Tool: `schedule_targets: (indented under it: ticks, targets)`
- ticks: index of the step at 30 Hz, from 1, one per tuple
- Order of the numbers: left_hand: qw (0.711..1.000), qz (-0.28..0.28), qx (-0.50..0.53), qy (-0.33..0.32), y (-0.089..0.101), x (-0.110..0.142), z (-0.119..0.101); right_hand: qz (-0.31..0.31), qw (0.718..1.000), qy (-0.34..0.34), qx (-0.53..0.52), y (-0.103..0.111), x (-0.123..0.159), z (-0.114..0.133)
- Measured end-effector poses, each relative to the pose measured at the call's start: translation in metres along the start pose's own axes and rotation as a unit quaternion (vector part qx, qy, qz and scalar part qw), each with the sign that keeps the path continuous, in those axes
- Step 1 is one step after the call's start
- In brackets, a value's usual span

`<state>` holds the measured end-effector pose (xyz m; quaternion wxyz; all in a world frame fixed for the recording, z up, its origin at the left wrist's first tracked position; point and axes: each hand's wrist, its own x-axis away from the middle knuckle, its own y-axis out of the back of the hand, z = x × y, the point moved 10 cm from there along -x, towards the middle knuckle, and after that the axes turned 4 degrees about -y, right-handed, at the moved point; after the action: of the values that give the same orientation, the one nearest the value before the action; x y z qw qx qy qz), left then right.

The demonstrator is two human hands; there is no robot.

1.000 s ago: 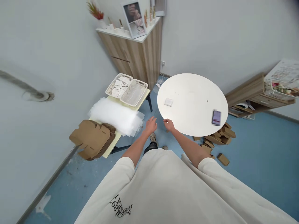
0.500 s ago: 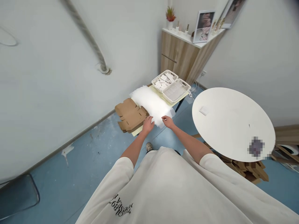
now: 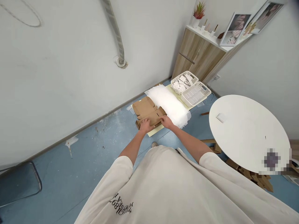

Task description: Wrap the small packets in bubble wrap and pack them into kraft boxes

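A brown cardboard mailer box [image 3: 151, 119], partly folded, lies on the near end of a low table, its lid panel [image 3: 144, 107] spread flat toward the wall. On the front left of the box is my left hand [image 3: 146, 125], fingers over the front panel and thumb along its near edge. My right hand [image 3: 166, 121] pinches the right end of the box with bent fingers. Beside the box, a bright white stack of thin sheets [image 3: 169, 102] covers the middle of the table; its detail is washed out.
Two white plastic baskets stand at the table's far end: one basket [image 3: 174, 88] holds white packets, the other basket [image 3: 206, 90] clear pieces. A round white table [image 3: 245, 124] is at the right, with cardboard [image 3: 252, 175] below. A wooden cabinet [image 3: 198, 49] stands behind.
My hands have come down onto the cardboard box, the right one moving from over the white sheets to its right end. A front panel is now raised. The view has shifted left.
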<state>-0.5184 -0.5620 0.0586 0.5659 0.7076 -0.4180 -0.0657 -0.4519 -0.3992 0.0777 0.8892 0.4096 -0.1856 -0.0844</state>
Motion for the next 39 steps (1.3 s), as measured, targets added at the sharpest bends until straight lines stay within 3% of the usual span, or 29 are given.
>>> schedule_targets:
  ticks: [6, 12, 19, 25, 29, 33, 36, 39]
  targets:
    - [0.998, -0.028, -0.041, -0.040, 0.002, 0.002, -0.008, 0.003, 0.981, 0.078, 0.177, -0.010, -0.005, 0.030]
    - [0.992, -0.045, -0.084, -0.077, 0.007, 0.015, -0.024, 0.016, 0.964, 0.134, 0.229, -0.019, -0.006, 0.049]
    - [0.985, -0.082, -0.101, -0.112, 0.050, 0.027, -0.039, -0.021, 0.975, 0.151, 0.162, 0.012, -0.017, 0.060]
    - [0.981, -0.125, -0.103, -0.108, 0.083, 0.039, -0.056, -0.064, 0.965, 0.177, 0.185, 0.041, -0.015, 0.074]
    - [0.969, -0.183, -0.095, -0.135, 0.106, 0.052, -0.091, -0.106, 0.962, 0.178, 0.178, 0.077, -0.007, 0.077]
    - [0.950, -0.243, -0.097, -0.171, 0.132, 0.064, -0.142, -0.166, 0.954, 0.176, 0.179, 0.126, 0.011, 0.071]
    - [0.940, -0.256, -0.094, -0.205, 0.138, 0.064, -0.186, -0.207, 0.949, 0.158, 0.180, 0.163, 0.033, 0.050]
    - [0.935, -0.241, -0.099, -0.239, 0.128, 0.057, -0.234, -0.245, 0.943, 0.129, 0.185, 0.197, 0.063, 0.014]
